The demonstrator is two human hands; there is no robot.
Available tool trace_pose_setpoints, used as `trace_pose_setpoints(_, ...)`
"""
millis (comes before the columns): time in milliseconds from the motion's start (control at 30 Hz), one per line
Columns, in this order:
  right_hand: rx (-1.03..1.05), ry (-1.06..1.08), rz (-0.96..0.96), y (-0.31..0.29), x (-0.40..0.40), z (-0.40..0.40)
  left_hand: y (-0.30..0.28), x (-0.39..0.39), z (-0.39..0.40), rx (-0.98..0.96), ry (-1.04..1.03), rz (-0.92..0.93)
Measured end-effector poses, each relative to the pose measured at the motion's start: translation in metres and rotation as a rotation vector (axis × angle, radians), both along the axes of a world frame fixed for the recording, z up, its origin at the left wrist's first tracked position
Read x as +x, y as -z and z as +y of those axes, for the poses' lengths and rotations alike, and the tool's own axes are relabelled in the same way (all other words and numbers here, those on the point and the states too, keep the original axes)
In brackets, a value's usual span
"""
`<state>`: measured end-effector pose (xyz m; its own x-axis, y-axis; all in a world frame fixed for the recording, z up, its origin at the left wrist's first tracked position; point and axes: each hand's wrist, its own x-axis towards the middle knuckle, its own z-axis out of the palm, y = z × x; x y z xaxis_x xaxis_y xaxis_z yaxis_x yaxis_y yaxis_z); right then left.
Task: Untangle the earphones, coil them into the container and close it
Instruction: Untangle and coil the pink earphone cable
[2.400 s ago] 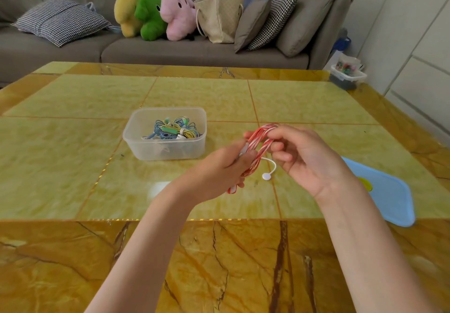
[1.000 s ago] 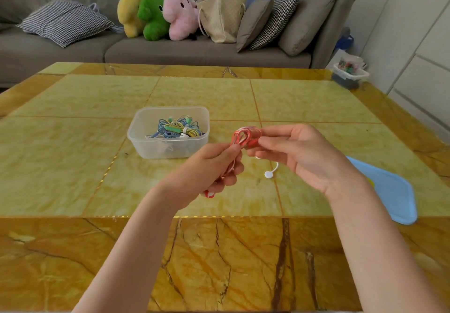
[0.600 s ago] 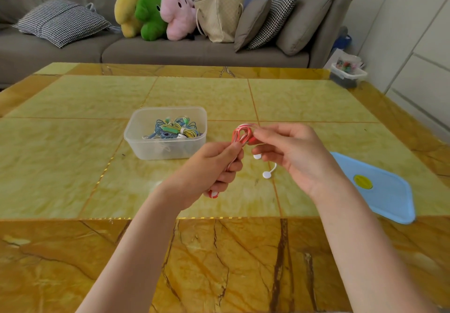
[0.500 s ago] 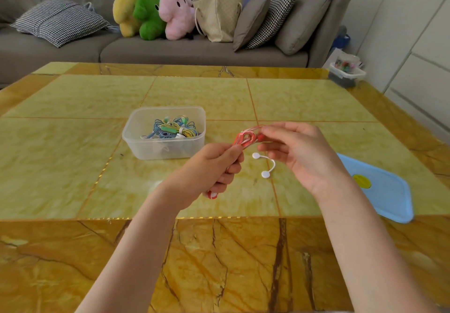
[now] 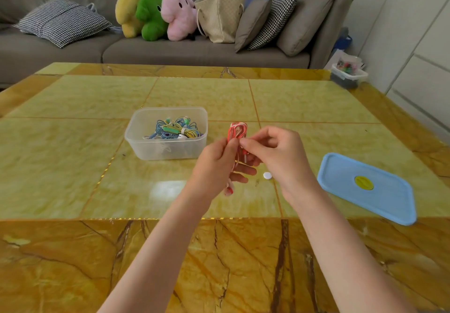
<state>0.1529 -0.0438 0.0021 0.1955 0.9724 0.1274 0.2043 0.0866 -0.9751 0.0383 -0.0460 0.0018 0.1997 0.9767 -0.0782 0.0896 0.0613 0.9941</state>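
Red-and-white earphones (image 5: 237,130) are folded into a bundle of loops above the table. My left hand (image 5: 218,164) grips the bundle's lower part; the loops stick up above my thumb. My right hand (image 5: 275,152) pinches the cable beside the bundle. A white earbud (image 5: 267,175) hangs below my right hand. The clear plastic container (image 5: 168,148) stands to the left, open, with blue, yellow and green earphones (image 5: 174,131) coiled inside. Its blue lid (image 5: 367,187) lies flat at the right.
The yellow marble table (image 5: 73,166) spreads all round. A grey sofa (image 5: 170,49) with cushions, plush toys (image 5: 155,13) and a tan bag (image 5: 220,15) stands behind it. A small box (image 5: 348,75) sits on the floor at the far right.
The red-and-white loops were folded smaller and now stand upright. My right hand has closed in against the bundle, and the second earbud is no longer visible.
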Motion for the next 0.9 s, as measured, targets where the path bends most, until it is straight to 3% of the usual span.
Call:
trace_pose_setpoints(100, -0.011, -0.055, -0.019, 0.002, -0.004, -0.001, 0.003, -0.004, 0.002, 0.011, -0.032, -0.003)
trace_pose_setpoints(233, -0.047, -0.195, -0.202, -0.005, 0.002, -0.001, 0.004, -0.014, 0.004, -0.085, -0.003, -0.07)
trace_pose_setpoints(300, -0.091, -0.261, -0.17, -0.007, 0.007, -0.001, 0.004, -0.015, 0.004, -0.116, 0.002, -0.049)
trace_pose_setpoints(367, -0.089, -0.148, -0.121, -0.001, 0.018, 0.006, 0.006, -0.015, 0.004, -0.119, -0.018, -0.001)
trace_pose_setpoints(467, -0.139, 0.143, -0.486, 0.019, 0.043, 0.022, 0.01, -0.016, 0.006, -0.129, -0.026, 0.047)
trace_pose_setpoints(567, -0.347, 0.191, -0.756, 0.045, 0.057, 0.026, 0.009, -0.017, 0.008, -0.136, 0.005, 0.064)
trace_pose_setpoints(633, -0.351, 0.217, -0.826, 0.059, 0.056, 0.029, 0.008, -0.017, 0.008, -0.14, 0.019, 0.083)
trace_pose_setpoints(900, -0.216, 0.222, -0.72, 0.064, 0.041, 0.031, 0.013, -0.014, 0.007, -0.172, 0.086, 0.128)
